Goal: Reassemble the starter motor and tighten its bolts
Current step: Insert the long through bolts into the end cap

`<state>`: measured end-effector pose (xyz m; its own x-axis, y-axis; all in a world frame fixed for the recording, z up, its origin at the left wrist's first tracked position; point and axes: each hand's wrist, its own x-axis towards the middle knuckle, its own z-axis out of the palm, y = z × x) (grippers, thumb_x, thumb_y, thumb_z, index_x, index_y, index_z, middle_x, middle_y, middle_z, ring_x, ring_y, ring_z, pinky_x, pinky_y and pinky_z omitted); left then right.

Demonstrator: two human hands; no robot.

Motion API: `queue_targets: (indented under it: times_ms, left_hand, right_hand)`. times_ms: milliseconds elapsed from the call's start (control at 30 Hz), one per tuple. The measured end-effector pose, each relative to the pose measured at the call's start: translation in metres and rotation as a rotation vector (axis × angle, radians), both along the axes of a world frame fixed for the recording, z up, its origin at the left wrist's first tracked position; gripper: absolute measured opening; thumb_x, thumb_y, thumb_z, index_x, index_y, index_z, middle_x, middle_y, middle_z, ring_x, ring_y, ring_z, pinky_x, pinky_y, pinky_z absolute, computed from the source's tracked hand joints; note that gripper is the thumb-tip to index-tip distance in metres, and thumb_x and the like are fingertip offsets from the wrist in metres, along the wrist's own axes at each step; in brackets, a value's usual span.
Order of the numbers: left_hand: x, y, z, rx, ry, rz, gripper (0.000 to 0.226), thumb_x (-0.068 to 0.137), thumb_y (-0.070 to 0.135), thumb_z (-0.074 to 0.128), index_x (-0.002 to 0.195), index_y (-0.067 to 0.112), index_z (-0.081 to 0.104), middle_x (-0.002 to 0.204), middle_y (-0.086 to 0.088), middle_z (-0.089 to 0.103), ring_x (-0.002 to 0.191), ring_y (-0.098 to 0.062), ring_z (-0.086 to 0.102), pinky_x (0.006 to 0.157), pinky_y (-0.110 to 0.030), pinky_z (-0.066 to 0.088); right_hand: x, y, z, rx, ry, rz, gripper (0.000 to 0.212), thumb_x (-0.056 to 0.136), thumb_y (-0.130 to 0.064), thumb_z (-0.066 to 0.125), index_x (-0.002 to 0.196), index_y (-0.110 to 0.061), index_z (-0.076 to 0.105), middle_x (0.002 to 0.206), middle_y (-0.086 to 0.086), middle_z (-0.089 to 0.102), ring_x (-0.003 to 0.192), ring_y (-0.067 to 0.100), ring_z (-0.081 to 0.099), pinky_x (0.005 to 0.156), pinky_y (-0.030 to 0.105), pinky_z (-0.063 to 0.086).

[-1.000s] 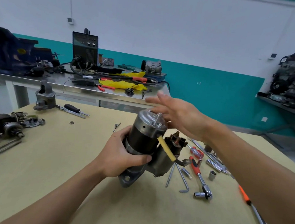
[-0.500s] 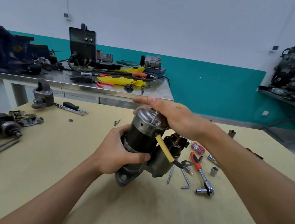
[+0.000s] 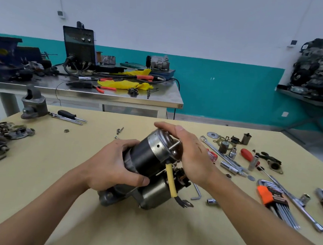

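From the head camera, the starter motor [image 3: 150, 160] sits near the middle of the tan table [image 3: 55, 181], tilted, with its mounting flange down on the tabletop and its silver end cap raised. The left hand [image 3: 112, 167] grips the dark body, fingers curled round it. The right hand [image 3: 190, 159] cups the end cap, fingers bent over its top. A bolt [image 3: 174, 145] sticks out of the cap under that palm. A yellow-sleeved wire [image 3: 170, 179] hangs down the motor's side. A hex key set [image 3: 274, 199] and loose sockets lie to the right.
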<state>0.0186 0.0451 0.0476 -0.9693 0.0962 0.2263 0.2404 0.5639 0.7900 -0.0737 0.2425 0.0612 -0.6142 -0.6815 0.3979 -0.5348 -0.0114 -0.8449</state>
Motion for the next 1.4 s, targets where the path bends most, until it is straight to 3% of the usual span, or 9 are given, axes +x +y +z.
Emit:
queue_targets:
  times_ms: [133, 367, 500, 667, 833, 1100, 1200, 1300, 1400]
  left_hand:
    - [-0.001, 0.002, -0.003, 0.005, 0.008, 0.02, 0.059, 0.063, 0.053, 0.083, 0.111, 0.025, 0.065, 0.098, 0.0, 0.07, 0.087, -0.018, 0.068, 0.076, -0.034, 0.056]
    - [0.001, 0.002, -0.007, -0.032, 0.052, 0.042, 0.056, 0.069, 0.06, 0.077, 0.108, 0.024, 0.063, 0.093, -0.001, 0.067, 0.083, -0.02, 0.064, 0.073, -0.036, 0.052]
    - [0.003, 0.003, -0.008, -0.044, 0.067, 0.019, 0.055, 0.071, 0.058, 0.076, 0.115, 0.028, 0.06, 0.097, 0.001, 0.067, 0.087, -0.021, 0.065, 0.074, -0.034, 0.053]
    - [0.005, 0.002, -0.007, -0.076, 0.09, 0.004, 0.061, 0.071, 0.061, 0.074, 0.124, 0.04, 0.051, 0.107, 0.011, 0.065, 0.095, -0.015, 0.065, 0.074, -0.022, 0.052]
    - [0.006, 0.003, -0.007, -0.07, 0.097, -0.007, 0.061, 0.071, 0.06, 0.073, 0.123, 0.037, 0.051, 0.106, 0.011, 0.065, 0.094, -0.014, 0.065, 0.074, -0.021, 0.052]
    - [0.006, 0.005, -0.007, -0.066, 0.11, -0.009, 0.052, 0.071, 0.055, 0.075, 0.116, 0.038, 0.055, 0.1, 0.008, 0.065, 0.089, -0.017, 0.064, 0.07, -0.02, 0.051]
    - [0.007, 0.004, -0.008, -0.065, 0.115, 0.004, 0.053, 0.07, 0.055, 0.075, 0.115, 0.034, 0.056, 0.099, 0.006, 0.066, 0.089, -0.018, 0.065, 0.073, -0.027, 0.053]
    - [0.007, 0.006, -0.008, -0.058, 0.121, 0.005, 0.051, 0.07, 0.055, 0.076, 0.113, 0.034, 0.057, 0.097, 0.005, 0.066, 0.087, -0.018, 0.064, 0.072, -0.025, 0.052]
    - [0.007, 0.007, -0.007, -0.07, 0.125, 0.007, 0.049, 0.07, 0.055, 0.075, 0.111, 0.034, 0.057, 0.096, 0.005, 0.066, 0.086, -0.018, 0.064, 0.07, -0.023, 0.051]
  right_hand:
    - [-0.004, 0.005, -0.001, -0.008, -0.08, -0.002, 0.05, 0.095, -0.057, 0.025, 0.129, -0.039, 0.056, 0.123, -0.015, 0.062, 0.11, -0.007, 0.058, 0.084, 0.012, 0.048]
    - [-0.009, 0.055, 0.055, 0.271, 0.391, -0.073, 0.012, 0.09, -0.041, 0.067, 0.102, -0.041, 0.068, 0.093, -0.018, 0.067, 0.085, -0.001, 0.064, 0.067, 0.013, 0.05]
    - [-0.002, 0.046, 0.052, 0.432, 0.449, -0.048, 0.007, 0.095, -0.027, 0.065, 0.096, -0.028, 0.072, 0.083, -0.016, 0.067, 0.082, -0.004, 0.061, 0.069, 0.009, 0.045]
    - [0.002, 0.048, 0.063, 0.432, 0.438, -0.047, 0.017, 0.092, -0.042, 0.064, 0.106, -0.032, 0.064, 0.088, -0.019, 0.063, 0.085, -0.004, 0.061, 0.067, 0.01, 0.046]
    - [0.013, 0.039, 0.062, 0.481, 0.563, -0.067, 0.01, 0.1, -0.032, 0.056, 0.093, -0.03, 0.063, 0.081, -0.014, 0.063, 0.079, 0.005, 0.059, 0.068, 0.024, 0.047]
    - [0.014, 0.029, 0.054, 0.436, 0.544, -0.172, 0.059, 0.099, -0.056, 0.032, 0.056, -0.018, 0.046, 0.049, -0.005, 0.041, 0.045, 0.01, 0.039, 0.047, 0.03, 0.035]
    - [0.01, 0.038, 0.062, 0.48, 0.517, -0.127, 0.051, 0.095, -0.065, 0.034, 0.069, -0.026, 0.055, 0.062, -0.007, 0.054, 0.059, 0.009, 0.053, 0.056, 0.035, 0.045]
    - [0.009, 0.047, 0.064, 0.505, 0.487, -0.045, 0.018, 0.098, -0.045, 0.053, 0.087, -0.032, 0.06, 0.076, -0.009, 0.063, 0.073, 0.01, 0.058, 0.063, 0.032, 0.048]
    - [0.012, 0.043, 0.058, 0.489, 0.478, -0.049, 0.036, 0.102, -0.041, 0.047, 0.069, -0.026, 0.053, 0.061, -0.013, 0.053, 0.056, 0.007, 0.048, 0.052, 0.026, 0.04]
